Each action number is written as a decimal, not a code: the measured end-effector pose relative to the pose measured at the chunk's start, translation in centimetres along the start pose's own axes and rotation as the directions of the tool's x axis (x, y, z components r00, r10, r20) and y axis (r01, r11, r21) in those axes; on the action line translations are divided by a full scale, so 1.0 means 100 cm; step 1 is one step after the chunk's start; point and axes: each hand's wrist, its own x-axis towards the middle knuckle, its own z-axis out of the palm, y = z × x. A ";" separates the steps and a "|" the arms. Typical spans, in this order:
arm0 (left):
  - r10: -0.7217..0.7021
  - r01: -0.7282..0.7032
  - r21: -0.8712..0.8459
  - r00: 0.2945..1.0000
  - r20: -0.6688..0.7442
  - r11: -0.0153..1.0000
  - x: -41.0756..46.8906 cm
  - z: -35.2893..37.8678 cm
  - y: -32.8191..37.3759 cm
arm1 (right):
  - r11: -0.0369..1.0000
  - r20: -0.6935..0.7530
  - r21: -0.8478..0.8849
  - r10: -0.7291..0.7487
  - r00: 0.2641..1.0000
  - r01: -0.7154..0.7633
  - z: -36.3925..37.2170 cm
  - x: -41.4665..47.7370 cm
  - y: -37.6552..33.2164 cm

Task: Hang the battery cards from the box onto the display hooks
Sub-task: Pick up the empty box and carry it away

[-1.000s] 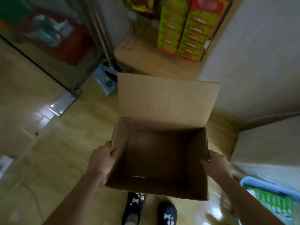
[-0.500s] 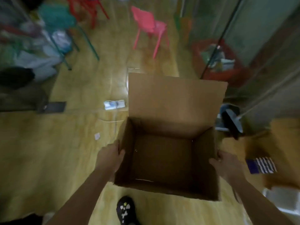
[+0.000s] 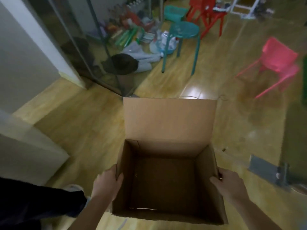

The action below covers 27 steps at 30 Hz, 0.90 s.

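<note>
Box sits dead centre in the head view, open cardboard, held up off the wooden floor by both hands. Left hand is clamped over the left wall, thumb hooked inside the rim and the other fingers hidden behind the cardboard. Right hand is closed on the right wall, its fingertips lost behind the edge too. The far flap stands up and blocks the floor just behind it. Inside is dark brown and pretty murky; I can only make out a pale sliver near the front wall, no battery cards that I can tell. The near bottom edge of the box looks ragged.

Whole frame is smeary, so small stuff is tough to read. Lower left is a dark mass, clothing probably, cut off by the frame, with a pale shoe tip poking out beside it. Further off there's a teal stool, red chairs behind it, and a pink chair off right, blurred. A glass-fronted cabinet stands upper left with a jumble of colourful items on the floor next to it. A grey metal plate lies on the floor at right.
</note>
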 end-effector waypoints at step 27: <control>-0.754 0.682 -0.398 0.656 -0.040 0.614 0.320 -0.180 -0.255 | 0.746 0.273 -0.383 -0.472 0.838 0.545 0.087 0.324 -0.614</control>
